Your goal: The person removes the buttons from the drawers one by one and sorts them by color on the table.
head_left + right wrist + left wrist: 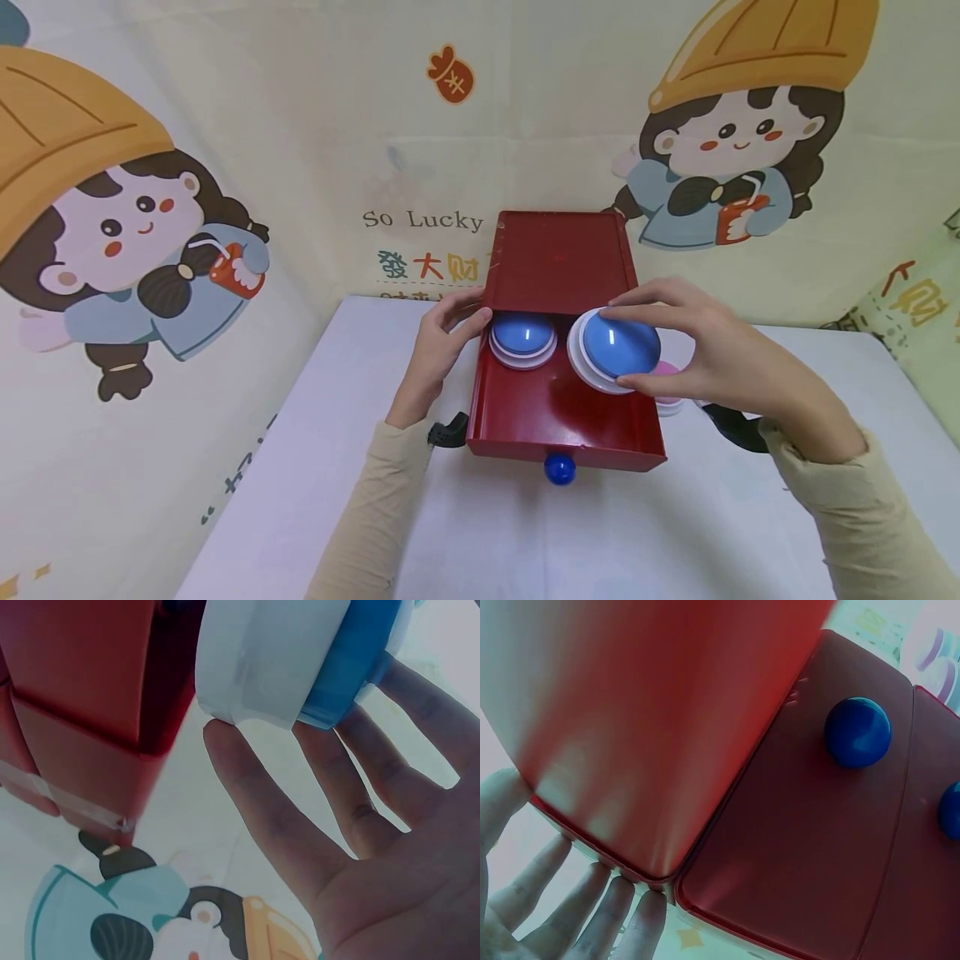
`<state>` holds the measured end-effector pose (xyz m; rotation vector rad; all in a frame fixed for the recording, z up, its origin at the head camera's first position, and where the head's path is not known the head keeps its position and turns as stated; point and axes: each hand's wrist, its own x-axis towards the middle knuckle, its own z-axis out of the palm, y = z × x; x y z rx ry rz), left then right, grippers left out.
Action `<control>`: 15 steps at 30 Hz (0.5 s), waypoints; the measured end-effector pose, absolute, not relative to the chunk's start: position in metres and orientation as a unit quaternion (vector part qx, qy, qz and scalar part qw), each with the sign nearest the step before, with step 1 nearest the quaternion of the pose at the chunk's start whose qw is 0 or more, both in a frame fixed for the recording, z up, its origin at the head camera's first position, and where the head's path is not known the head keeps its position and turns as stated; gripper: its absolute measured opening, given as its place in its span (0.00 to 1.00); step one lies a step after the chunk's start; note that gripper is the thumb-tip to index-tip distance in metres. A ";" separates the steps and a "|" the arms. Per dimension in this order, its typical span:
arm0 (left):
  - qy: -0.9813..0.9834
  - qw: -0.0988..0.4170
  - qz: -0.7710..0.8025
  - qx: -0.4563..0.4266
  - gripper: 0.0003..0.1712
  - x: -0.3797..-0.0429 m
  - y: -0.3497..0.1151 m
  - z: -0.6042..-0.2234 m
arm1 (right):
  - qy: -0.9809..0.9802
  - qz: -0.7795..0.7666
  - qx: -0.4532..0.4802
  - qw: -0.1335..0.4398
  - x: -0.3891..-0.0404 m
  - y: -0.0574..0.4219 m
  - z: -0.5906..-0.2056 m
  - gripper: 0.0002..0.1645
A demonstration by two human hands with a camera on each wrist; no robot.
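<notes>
In the head view a red drawer box [558,262] stands with its drawer [517,425] pulled out. One round push button with a blue dome and white base, the left button [522,335], lies at the back left of the drawer. My right hand [720,358] pinches a like blue-and-white button [621,346] by its rim, tilted above the drawer's right side; the right wrist view shows its white base [262,660]. My left hand [435,350] touches the left side of the box; its fingertips [649,915] lie along the red edge in the left wrist view.
A pink button [665,379] sits on the white table [750,517] right of the drawer, partly hidden by my right hand. The open drawer carries a blue knob [559,469]. Lower drawer fronts with blue knobs [858,732] show in the left wrist view. A printed cloth hangs behind.
</notes>
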<state>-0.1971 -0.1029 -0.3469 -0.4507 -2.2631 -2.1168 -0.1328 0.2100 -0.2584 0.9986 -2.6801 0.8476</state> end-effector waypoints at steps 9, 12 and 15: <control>-0.724 0.005 -0.675 -0.141 0.24 -0.196 -0.103 -0.346 | -0.899 0.274 0.324 0.107 -0.130 0.226 -0.255 0.47; -0.726 0.005 -0.674 -0.140 0.24 -0.197 -0.102 -0.348 | -0.901 0.268 0.320 0.120 -0.129 0.233 -0.255 0.48; -0.725 0.006 -0.674 -0.141 0.24 -0.204 -0.103 -0.357 | -0.901 0.260 0.320 0.138 -0.128 0.241 -0.255 0.49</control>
